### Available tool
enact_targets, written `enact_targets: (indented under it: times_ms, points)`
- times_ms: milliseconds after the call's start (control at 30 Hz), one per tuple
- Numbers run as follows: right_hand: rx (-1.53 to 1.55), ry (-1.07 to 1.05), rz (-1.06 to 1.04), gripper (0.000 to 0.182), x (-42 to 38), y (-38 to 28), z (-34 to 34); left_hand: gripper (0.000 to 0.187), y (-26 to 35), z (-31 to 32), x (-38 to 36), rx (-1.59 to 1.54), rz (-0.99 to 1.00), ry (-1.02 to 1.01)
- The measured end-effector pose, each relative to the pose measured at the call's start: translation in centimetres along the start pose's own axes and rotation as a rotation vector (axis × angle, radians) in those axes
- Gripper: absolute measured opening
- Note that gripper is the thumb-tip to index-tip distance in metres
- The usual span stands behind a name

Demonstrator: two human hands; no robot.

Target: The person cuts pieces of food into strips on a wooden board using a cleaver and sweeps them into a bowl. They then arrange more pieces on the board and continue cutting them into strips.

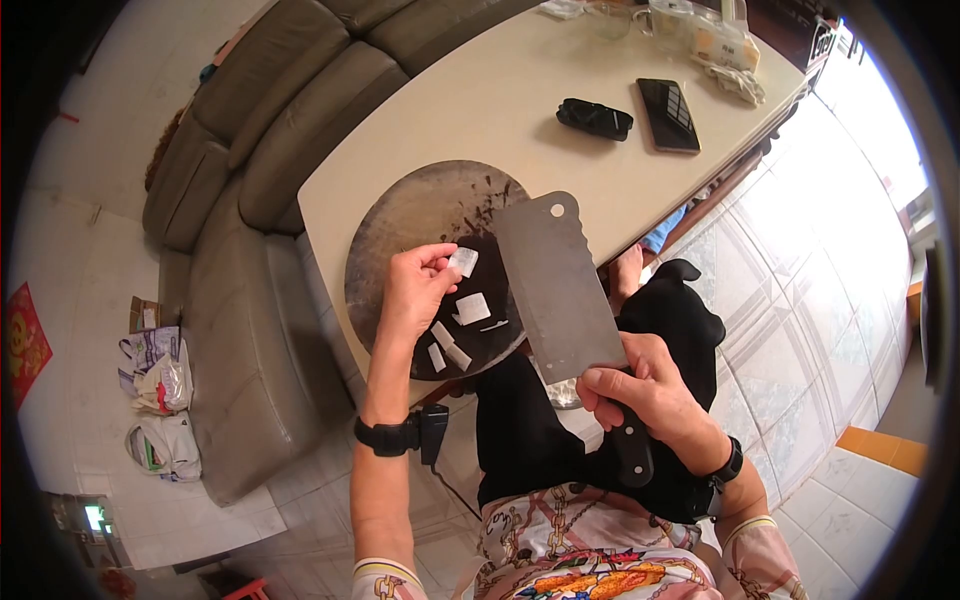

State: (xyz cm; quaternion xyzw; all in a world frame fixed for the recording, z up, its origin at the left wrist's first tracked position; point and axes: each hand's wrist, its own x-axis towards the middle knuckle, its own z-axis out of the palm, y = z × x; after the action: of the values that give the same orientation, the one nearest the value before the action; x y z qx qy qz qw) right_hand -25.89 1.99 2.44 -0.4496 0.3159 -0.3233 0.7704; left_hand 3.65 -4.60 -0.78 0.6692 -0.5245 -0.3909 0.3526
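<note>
My right hand (pixel 655 395) grips a cleaver (pixel 560 285) by its black handle; the broad grey blade points away from me and overlaps the right edge of a round chopping board (pixel 395 215). Between thumb and fingers of my left hand (pixel 418 285) is a small white piece (pixel 463 262), pinched over the board. Below it on the dark, wet-looking board lie a white square piece (pixel 471 308), some narrow white strips (pixel 452 346) and a thin sliver. What the white pieces are made of does not show.
The board sits at the near end of a cream table (pixel 450 120). Farther along lie a black case (pixel 595 119), a phone (pixel 668 115) and plastic packaging (pixel 715 45). A grey sofa (pixel 245 330) runs along the left, with bags (pixel 160 400) on the floor beyond.
</note>
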Motion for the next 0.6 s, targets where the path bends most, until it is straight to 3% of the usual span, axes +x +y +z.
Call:
enact_targets:
  times_ms: [133, 233, 300, 333, 400, 433, 500, 600]
  points:
    - [-0.005, -0.006, -0.001, 0.015, 0.0, 0.0, -0.1, 0.038, 1.5, 0.2, -0.6, 0.050, -0.027, 0.009]
    - [0.001, -0.004, 0.004, 0.015, -0.1, -0.1, -0.2, 0.046, 1.9, -0.1, -0.8, 0.297, 0.018, -0.100]
    - [0.011, 0.004, 0.013, 0.015, -0.2, -0.1, -0.2, 0.050, 3.9, -0.2, -1.6, 0.698, -0.002, 0.024]
    - [0.001, -0.006, 0.005, 0.015, -0.1, -0.1, -0.3, 0.050, 3.8, -0.3, -1.5, 0.699, -0.003, 0.022]
    - [-0.008, -0.017, -0.003, 0.015, -0.1, -0.2, -0.3, 0.048, 3.4, -0.7, -1.2, 0.685, 0.506, 0.045]
    - [-0.005, -0.023, 0.018, 0.015, -0.1, -0.3, -0.4, 0.048, 3.3, -0.7, -1.0, 0.685, 0.504, 0.045]
    - [-0.003, -0.029, 0.040, 0.016, -0.1, -0.4, -0.3, 0.040, 3.0, -0.5, -0.3, 0.759, 0.627, -0.141]
    - [0.015, -0.015, 0.042, 0.017, -0.2, -0.4, -0.3, 0.035, 2.7, -0.8, 0.7, 0.684, 0.629, -0.217]
